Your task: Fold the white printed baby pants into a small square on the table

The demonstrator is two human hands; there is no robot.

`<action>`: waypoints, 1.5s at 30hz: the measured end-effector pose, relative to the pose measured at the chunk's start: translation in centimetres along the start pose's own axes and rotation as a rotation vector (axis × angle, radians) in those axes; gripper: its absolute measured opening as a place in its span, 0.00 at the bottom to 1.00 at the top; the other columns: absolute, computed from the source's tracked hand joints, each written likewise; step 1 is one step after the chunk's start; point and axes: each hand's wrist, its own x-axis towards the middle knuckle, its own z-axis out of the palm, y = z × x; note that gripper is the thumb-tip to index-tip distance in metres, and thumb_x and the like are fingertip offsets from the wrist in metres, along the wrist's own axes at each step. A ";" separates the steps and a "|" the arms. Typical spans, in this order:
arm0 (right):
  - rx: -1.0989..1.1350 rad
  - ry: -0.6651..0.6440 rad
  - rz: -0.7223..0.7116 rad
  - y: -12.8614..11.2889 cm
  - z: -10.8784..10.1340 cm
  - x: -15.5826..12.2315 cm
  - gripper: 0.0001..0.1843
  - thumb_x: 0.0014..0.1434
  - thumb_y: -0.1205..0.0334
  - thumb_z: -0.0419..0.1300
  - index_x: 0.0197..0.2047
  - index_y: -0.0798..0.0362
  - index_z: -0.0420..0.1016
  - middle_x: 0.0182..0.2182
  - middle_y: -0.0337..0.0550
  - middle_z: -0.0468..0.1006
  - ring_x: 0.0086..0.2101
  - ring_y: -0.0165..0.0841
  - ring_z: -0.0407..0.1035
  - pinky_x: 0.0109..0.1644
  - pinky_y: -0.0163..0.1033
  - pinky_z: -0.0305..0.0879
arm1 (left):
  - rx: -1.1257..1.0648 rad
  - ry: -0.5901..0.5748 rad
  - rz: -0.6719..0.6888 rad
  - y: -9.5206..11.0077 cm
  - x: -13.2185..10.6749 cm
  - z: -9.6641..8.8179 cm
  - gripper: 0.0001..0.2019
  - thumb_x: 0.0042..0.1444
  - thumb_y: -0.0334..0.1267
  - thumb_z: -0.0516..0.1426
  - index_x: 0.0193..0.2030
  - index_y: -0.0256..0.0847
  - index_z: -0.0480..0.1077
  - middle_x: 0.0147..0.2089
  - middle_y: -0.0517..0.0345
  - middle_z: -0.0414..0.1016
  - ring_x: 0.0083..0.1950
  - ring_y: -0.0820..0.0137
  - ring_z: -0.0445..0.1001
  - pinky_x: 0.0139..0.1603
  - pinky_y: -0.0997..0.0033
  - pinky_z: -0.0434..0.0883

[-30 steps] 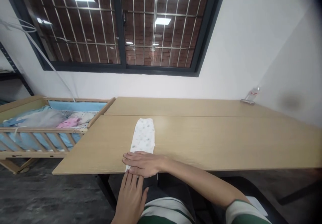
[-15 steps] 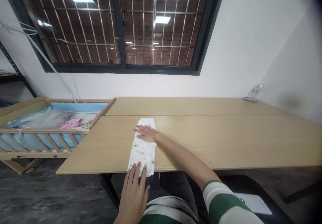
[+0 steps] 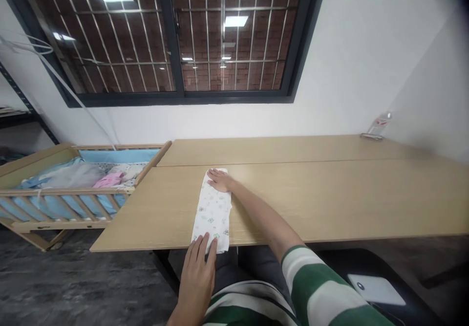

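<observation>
A long, narrow folded white cloth with small printed figures [image 3: 213,211] lies lengthwise on the light wooden table [image 3: 311,199], its near end hanging over the front edge. My right hand [image 3: 219,179] rests flat with fingers stretched out on the cloth's far end. My left hand [image 3: 198,270] lies flat against the near end at the table's edge, fingers extended. Neither hand grips anything.
A wooden baby cot [image 3: 69,184] with blue lining and pink and white clothes stands against the table's left side. A small clear bottle [image 3: 377,125] sits at the far right corner. A white device [image 3: 375,289] lies on the dark chair at lower right. A barred window is ahead.
My right hand has slid along the cloth from its near end to its far end. My left hand has stayed at the near end.
</observation>
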 end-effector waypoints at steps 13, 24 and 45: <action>-0.030 0.040 -0.043 2.9 -1.0 -2.3 0.36 0.72 0.44 0.41 0.76 0.56 0.50 0.74 0.48 0.45 0.73 0.41 0.38 0.75 0.45 0.33 | -0.141 0.036 0.007 2.1 2.3 1.0 0.19 0.63 0.24 0.50 0.57 0.41 0.72 0.58 0.51 0.79 0.55 0.61 0.76 0.59 0.55 0.70; 0.183 0.307 -0.092 -2.7 -4.1 -11.4 0.16 0.69 0.61 0.52 0.53 0.56 0.77 0.50 0.53 0.80 0.51 0.42 0.73 0.57 0.46 0.66 | -0.349 -0.003 0.166 -0.6 2.6 0.3 0.18 0.66 0.23 0.48 0.56 0.40 0.71 0.55 0.51 0.79 0.56 0.64 0.76 0.57 0.59 0.71; 0.262 0.213 -0.135 -11.0 0.2 -28.4 0.21 0.68 0.71 0.51 0.58 0.47 0.75 0.60 0.46 0.74 0.60 0.40 0.66 0.65 0.49 0.62 | -0.660 -0.172 0.194 -4.0 3.4 -0.9 0.13 0.71 0.32 0.49 0.57 0.43 0.70 0.50 0.54 0.81 0.51 0.67 0.78 0.54 0.64 0.76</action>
